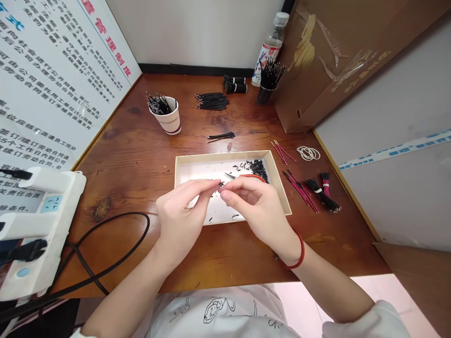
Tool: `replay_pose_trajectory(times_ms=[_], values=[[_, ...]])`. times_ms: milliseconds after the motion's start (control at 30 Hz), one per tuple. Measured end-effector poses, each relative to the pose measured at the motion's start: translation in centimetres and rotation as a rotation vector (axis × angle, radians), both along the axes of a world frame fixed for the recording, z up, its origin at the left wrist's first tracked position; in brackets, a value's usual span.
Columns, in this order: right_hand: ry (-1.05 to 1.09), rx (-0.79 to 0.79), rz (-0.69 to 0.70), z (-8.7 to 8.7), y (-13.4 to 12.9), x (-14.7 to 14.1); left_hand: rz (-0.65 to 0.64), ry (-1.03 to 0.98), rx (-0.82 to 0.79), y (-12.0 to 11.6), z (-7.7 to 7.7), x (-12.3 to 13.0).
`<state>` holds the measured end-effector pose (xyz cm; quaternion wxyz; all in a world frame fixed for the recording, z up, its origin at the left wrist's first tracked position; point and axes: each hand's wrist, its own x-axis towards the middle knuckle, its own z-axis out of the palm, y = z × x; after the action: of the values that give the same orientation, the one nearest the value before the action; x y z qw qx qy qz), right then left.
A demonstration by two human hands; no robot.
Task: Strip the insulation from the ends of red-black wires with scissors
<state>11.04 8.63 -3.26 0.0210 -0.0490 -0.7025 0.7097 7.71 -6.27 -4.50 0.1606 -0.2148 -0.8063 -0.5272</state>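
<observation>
Above a shallow cream box [181, 170], my left hand [185, 204] and my right hand [259, 202] meet fingertip to fingertip. A tiny black piece [221, 184] shows between the pinched fingertips; whether it is a wire end or a bit of sleeve is too small to tell. My left thumb and forefinger are closed on it. The right fingers are also closed, but what they grip is mostly hidden. Scissors [259, 177] with orange handles lie in the box behind my right hand. Beside them is a heap of short black tube bits [258, 168].
Behind the box lie loose black wires [221, 136] and a larger pile [212, 101]. Wires fill a paper cup [169, 123] and a dark cup [264, 95] by a bottle [269, 51]. Red-black wires [301, 190] and rubber bands [308, 153] sit right; a power strip [66, 206] stands left.
</observation>
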Motion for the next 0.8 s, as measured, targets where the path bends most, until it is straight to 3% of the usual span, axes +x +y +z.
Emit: replay_pose_trajectory(times_ms=[267, 500, 633, 800], values=[[-0.092, -0.167, -0.03, 0.1, 0.4, -0.2, -0.032, 0.171, -0.119, 0.1, -0.1, 0.0], [-0.1, -0.103, 0.053, 0.5, 1.3, -0.2, -0.102, 0.219, -0.133, -0.2, -0.1, -0.4], [-0.146, -0.172, 0.165, 0.4, 1.8, -0.3, -0.223, 0.112, -0.112, -0.3, 0.2, -0.7], [-0.102, -0.141, 0.051, -0.3, 1.6, -0.4, -0.141, -0.151, -0.088, 0.1, 0.5, -0.6]])
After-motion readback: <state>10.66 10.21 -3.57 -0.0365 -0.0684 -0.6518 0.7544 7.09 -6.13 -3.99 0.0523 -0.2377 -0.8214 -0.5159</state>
